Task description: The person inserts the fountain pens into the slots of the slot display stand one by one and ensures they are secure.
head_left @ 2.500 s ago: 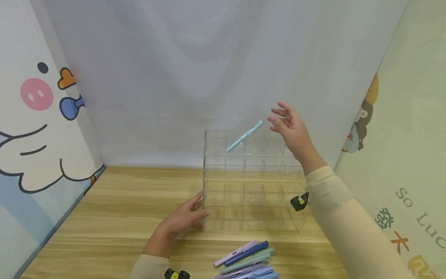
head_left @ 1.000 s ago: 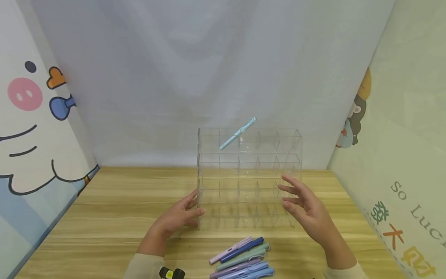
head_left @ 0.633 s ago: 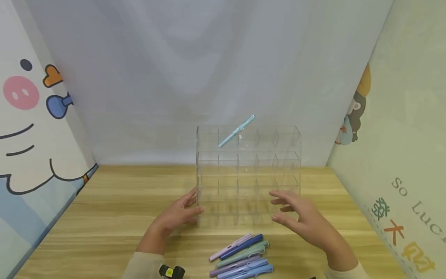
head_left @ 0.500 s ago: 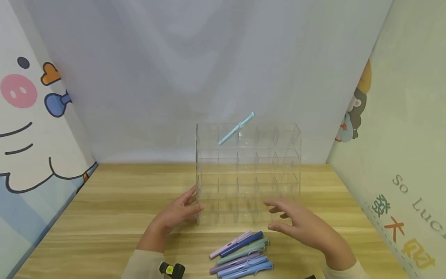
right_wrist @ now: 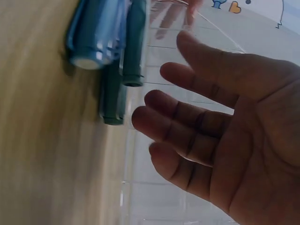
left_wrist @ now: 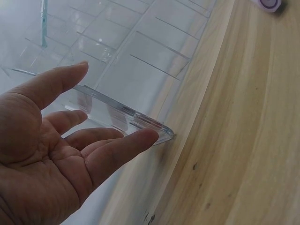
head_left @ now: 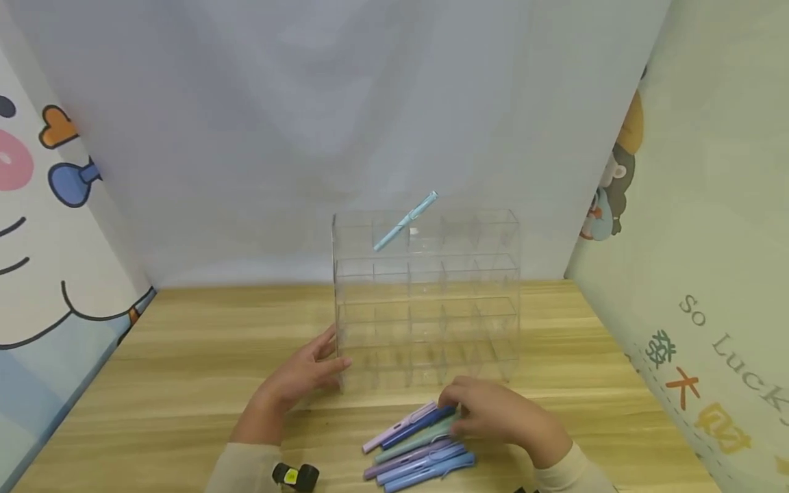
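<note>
A clear acrylic rack [head_left: 335, 287] with rows of small compartments stands on the table. My left hand [head_left: 298, 376] holds its left side panel near the bottom, thumb at the front edge and fingers along the outside. A pale blue pen [head_left: 407, 220] leans slanted in the top row. In front of the rack lie several pens: a lilac one [head_left: 397, 428], a dark blue one [head_left: 409, 433], green ones [right_wrist: 134, 42], a purple one [head_left: 403, 460] and blue ones [head_left: 425, 474]. My right hand [head_left: 502, 414] hovers at their right ends; in the right wrist view its parted fingers hold nothing.
The wooden table [head_left: 203, 363] runs back to a grey-white curtain [head_left: 259, 171]. Printed panels with cartoon figures and lettering flank it: the left panel [head_left: 37, 383] and the right panel [head_left: 709, 205].
My right hand has let go of the pale blue pen at the top row and come down to the loose pens. The left hand stays on the rack's side. The head view has shifted slightly.
</note>
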### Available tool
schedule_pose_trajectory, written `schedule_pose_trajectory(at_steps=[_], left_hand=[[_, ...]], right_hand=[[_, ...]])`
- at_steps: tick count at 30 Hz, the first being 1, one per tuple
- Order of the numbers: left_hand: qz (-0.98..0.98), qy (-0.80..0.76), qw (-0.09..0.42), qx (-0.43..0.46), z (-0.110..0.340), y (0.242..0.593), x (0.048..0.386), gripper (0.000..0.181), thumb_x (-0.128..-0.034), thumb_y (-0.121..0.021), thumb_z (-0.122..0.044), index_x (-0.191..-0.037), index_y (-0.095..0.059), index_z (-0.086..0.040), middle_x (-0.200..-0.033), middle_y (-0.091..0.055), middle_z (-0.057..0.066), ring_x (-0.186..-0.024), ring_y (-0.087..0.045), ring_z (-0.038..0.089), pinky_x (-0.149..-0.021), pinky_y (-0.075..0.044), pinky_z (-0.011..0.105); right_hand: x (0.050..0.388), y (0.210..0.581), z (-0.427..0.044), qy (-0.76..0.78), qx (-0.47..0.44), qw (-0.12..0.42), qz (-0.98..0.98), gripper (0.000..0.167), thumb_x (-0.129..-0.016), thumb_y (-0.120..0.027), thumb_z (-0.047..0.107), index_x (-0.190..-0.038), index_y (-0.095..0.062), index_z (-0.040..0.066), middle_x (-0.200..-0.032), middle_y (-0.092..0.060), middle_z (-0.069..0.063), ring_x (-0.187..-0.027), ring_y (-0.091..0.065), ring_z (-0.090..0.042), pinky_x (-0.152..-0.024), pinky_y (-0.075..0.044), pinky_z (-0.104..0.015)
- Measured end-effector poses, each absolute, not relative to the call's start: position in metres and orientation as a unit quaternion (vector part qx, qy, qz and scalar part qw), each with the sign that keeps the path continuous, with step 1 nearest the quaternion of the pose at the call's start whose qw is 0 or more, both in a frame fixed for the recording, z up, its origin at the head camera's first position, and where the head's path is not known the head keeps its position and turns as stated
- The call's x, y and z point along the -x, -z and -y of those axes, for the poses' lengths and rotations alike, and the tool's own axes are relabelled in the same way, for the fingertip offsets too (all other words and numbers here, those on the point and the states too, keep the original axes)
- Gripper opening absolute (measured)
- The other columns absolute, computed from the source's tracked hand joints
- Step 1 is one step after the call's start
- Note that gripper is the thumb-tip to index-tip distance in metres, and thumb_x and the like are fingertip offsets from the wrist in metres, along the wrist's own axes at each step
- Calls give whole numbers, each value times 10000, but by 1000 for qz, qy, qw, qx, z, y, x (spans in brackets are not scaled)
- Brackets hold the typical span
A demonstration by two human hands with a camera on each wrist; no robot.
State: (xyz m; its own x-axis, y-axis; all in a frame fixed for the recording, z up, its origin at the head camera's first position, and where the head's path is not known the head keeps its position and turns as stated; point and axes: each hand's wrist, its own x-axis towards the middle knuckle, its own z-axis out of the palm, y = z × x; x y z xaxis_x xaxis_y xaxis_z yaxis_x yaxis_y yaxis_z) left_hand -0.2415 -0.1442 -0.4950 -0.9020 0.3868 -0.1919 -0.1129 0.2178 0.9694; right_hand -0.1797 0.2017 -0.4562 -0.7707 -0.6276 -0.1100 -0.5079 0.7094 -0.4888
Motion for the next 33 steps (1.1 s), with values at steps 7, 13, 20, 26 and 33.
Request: schedule_pose_trajectory(at_steps=[7, 13, 20, 26, 33], left_hand=[[-754, -617, 202, -99, 147, 496, 239, 862, -928, -682, -353, -1591, -135, -279, -1623, -173, 183, -1189, -595, 398, -1005, -490, 497], [-749, -624, 198, -101, 145, 496, 241, 853, -939, -676, -313, -1593, -133, -252, -1621, -177, 190, -1294, -508, 406, -970, -518, 482], [-746, -627, 197, -108, 147, 496, 242, 840, -955, -656, -281, -1596, -116, -233, -1623, -166, 195, -1324, -473, 413, -977, -512, 492], [-747, -625, 198, -110, 149, 496, 242, 833, -959, -650, -288, -1595, -113, -246, -1626, -160, 187, -1327, -471, 411, -978, -512, 492], [-749, -623, 198, -110, 150, 498, 243, 880, -925, -681, -370, -1592, -117, -266, -1628, -159, 180, -1312, -490, 408, -991, -500, 504]], right_hand=[[180, 471, -193, 161, 312, 124, -928, 279, -829, -769, 281, -1076, -695, 174, -971, -558, 109, -845, -518, -30, -792, -521, -303], [178, 474, -192, 143, 320, 107, -930, 241, -815, -781, 281, -1018, -686, 192, -952, -548, 113, -833, -514, -31, -767, -524, -295], [178, 472, -189, 141, 328, 106, -928, 140, -832, -764, 215, -909, -649, 229, -900, -498, 132, -769, -468, -23, -690, -489, -255], [181, 472, -190, 164, 339, 99, -921, 122, -842, -739, 176, -847, -632, 236, -864, -489, 130, -717, -441, -11, -637, -443, -209], [184, 469, -194, 220, 339, 102, -909, 91, -888, -725, 229, -903, -636, 243, -876, -520, 156, -725, -473, 9, -650, -454, -193]])
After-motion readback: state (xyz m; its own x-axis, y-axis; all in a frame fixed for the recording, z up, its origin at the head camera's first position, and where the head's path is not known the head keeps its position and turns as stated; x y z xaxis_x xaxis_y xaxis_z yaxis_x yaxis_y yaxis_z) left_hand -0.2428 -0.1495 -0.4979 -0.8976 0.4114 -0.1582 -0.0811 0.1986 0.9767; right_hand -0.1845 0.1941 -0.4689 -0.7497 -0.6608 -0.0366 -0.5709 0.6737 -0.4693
